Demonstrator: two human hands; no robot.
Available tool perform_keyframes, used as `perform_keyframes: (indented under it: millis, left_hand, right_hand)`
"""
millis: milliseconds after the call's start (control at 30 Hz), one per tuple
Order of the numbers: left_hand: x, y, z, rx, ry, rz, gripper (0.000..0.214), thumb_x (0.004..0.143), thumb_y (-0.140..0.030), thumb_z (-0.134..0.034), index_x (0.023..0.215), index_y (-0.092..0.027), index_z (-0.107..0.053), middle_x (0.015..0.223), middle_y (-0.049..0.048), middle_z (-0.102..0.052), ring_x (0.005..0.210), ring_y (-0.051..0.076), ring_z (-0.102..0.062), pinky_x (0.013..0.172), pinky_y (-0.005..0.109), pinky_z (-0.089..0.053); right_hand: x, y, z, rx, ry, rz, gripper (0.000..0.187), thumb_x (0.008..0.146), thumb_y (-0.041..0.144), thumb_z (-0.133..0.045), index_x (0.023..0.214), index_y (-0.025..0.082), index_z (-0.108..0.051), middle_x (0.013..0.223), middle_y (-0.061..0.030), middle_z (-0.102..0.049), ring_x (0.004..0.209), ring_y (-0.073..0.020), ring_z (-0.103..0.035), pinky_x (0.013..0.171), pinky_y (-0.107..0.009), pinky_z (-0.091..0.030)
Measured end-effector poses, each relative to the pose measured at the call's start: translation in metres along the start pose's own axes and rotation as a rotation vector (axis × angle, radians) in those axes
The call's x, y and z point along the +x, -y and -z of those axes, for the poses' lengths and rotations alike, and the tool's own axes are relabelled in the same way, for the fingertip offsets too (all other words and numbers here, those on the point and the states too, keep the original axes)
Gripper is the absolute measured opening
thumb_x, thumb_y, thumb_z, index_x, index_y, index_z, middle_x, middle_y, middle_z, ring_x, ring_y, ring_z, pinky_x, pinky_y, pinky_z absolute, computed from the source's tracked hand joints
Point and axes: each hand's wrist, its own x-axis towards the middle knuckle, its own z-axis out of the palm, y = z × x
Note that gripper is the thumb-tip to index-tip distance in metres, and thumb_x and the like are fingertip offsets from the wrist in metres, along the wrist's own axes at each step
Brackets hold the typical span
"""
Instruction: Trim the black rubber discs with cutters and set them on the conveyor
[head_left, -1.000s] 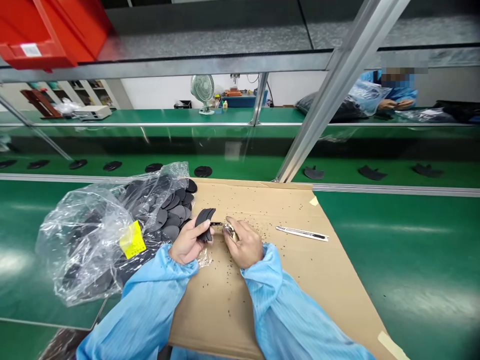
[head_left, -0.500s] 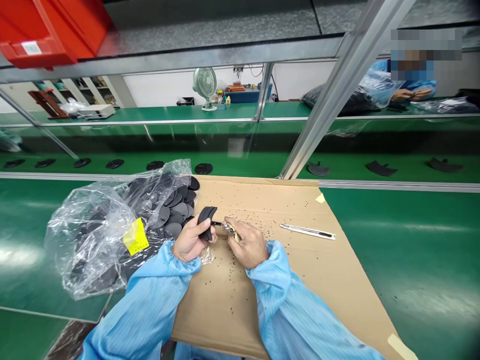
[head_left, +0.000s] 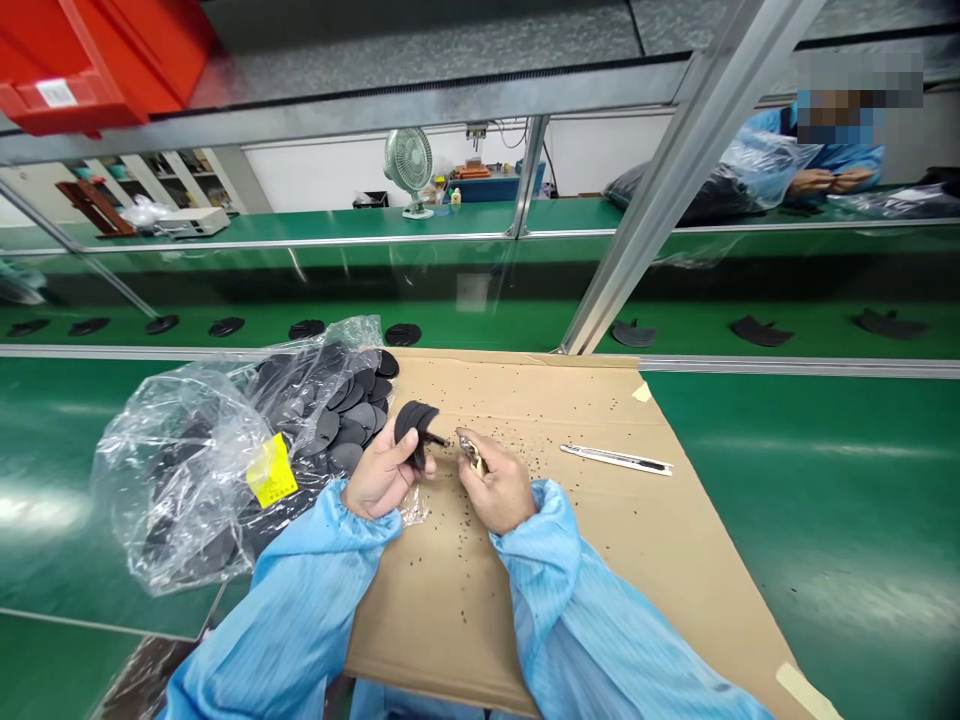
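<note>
My left hand (head_left: 381, 476) grips a curved black flat part (head_left: 413, 422) above a sheet of brown cardboard (head_left: 600, 530). My right hand (head_left: 499, 486) is closed on a small metal tool (head_left: 470, 450) whose tip points toward the black part. A thin black sliver sticks out from the part toward the tool. Small black trimmings (head_left: 517, 425) are scattered over the cardboard around both hands. A clear plastic bag (head_left: 202, 450) full of the same black parts, with a yellow label (head_left: 268, 472), lies just left of my left hand.
A slim knife (head_left: 615, 460) lies on the cardboard to the right. Black parts ride the green conveyor (head_left: 480, 330) behind a slanted metal post (head_left: 675, 170). A red bin (head_left: 97, 60) hangs at the top left. Another person in blue works at the far right.
My left hand has turned the black part and raised it a little. My right hand with the tool has drawn slightly away from it. The view has shifted slightly.
</note>
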Motion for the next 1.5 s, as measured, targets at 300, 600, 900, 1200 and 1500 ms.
perform_keyframes:
  millis: [300,600,900,1200,1500]
  left_hand:
    - [0.008,0.0,0.005,-0.138,-0.068,0.004,0.043,0.069,-0.029,-0.074,0.106,-0.021,-0.052,0.076,-0.0004,-0.056,0.066,0.012,-0.057,0.053,0.021,-0.046]
    - [0.002,-0.004,0.004,-0.12,0.079,0.165,0.021,0.076,-0.022,-0.064,0.092,-0.015,-0.051,0.07,-0.0023,-0.044,0.043,0.003,-0.036,0.034,0.012,-0.021]
    - [0.002,0.001,0.002,-0.027,0.106,0.174,0.024,0.076,-0.026,-0.064,0.093,-0.016,-0.052,0.068,-0.0015,-0.046,0.04,0.004,-0.038,0.035,0.014,-0.022]
    - [0.002,0.001,0.004,-0.049,0.118,0.155,0.02,0.077,-0.025,-0.062,0.093,-0.016,-0.053,0.067,-0.0018,-0.046,0.039,0.003,-0.037,0.035,0.014,-0.021]
    - [0.002,0.001,0.004,0.0,0.093,0.157,0.03,0.071,-0.028,-0.069,0.093,-0.015,-0.052,0.066,-0.002,-0.047,0.039,0.004,-0.037,0.035,0.014,-0.021]
  right_hand:
    - [-0.003,0.006,0.001,-0.153,0.12,0.05,0.038,0.081,0.02,-0.047,0.117,0.017,-0.059,0.088,-0.0067,-0.061,0.077,-0.0177,-0.059,0.07,-0.027,-0.048]
    - [-0.005,0.016,0.001,-0.358,0.375,0.038,0.043,0.079,0.021,-0.046,0.122,0.02,-0.055,0.096,-0.0069,-0.062,0.086,-0.0198,-0.059,0.074,-0.027,-0.046]
    - [-0.003,0.023,0.004,-0.43,0.558,-0.04,0.043,0.08,0.026,-0.045,0.122,0.024,-0.053,0.098,-0.0058,-0.06,0.084,-0.0206,-0.059,0.069,-0.028,-0.043]
    - [-0.003,0.023,0.005,-0.334,0.538,-0.048,0.04,0.08,0.025,-0.045,0.118,0.024,-0.056,0.095,-0.0051,-0.061,0.084,-0.0193,-0.059,0.073,-0.027,-0.042]
    - [-0.001,0.025,0.008,-0.336,0.597,-0.047,0.04,0.08,0.026,-0.045,0.119,0.025,-0.055,0.098,-0.005,-0.06,0.086,-0.019,-0.058,0.074,-0.026,-0.041]
